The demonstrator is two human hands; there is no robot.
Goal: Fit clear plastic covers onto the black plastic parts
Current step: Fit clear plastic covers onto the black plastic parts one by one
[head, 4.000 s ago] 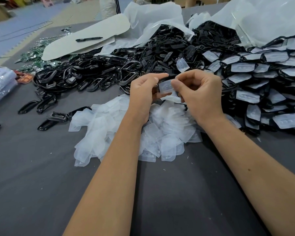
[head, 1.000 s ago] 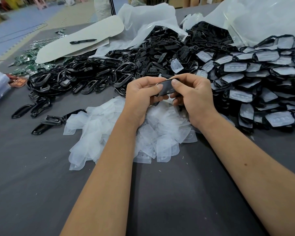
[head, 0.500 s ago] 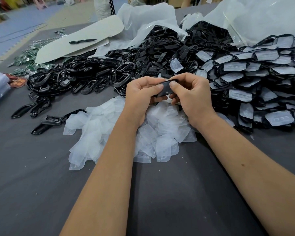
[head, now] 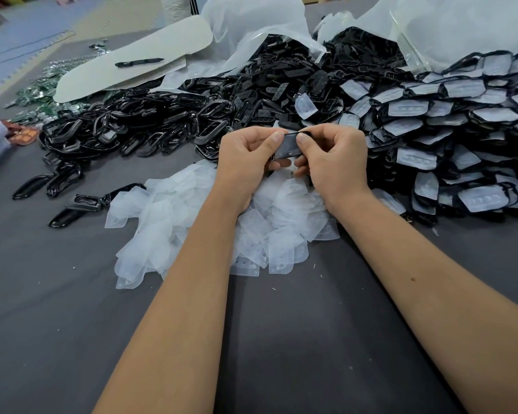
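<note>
My left hand [head: 245,158] and my right hand [head: 332,158] together pinch one black plastic part [head: 287,148] with a clear cover lying on its face, thumbs pressing on top. They hover over a heap of loose clear covers [head: 222,216] on the grey table. Behind lies a big pile of bare black parts [head: 168,121]. To the right is a stack of black parts with covers fitted [head: 449,132].
Two pale flat boards [head: 138,58] with a black pen [head: 139,62] on them lie at the back left. White plastic bags [head: 449,22] sit at the back. A few stray black parts [head: 72,204] lie left of the covers. Bare grey table [head: 57,309] lies in front.
Four seconds ago a clear cover was held up between my fingers; now it lies on the black part, and both thumbs press it down. My hands stay in the same place.
</note>
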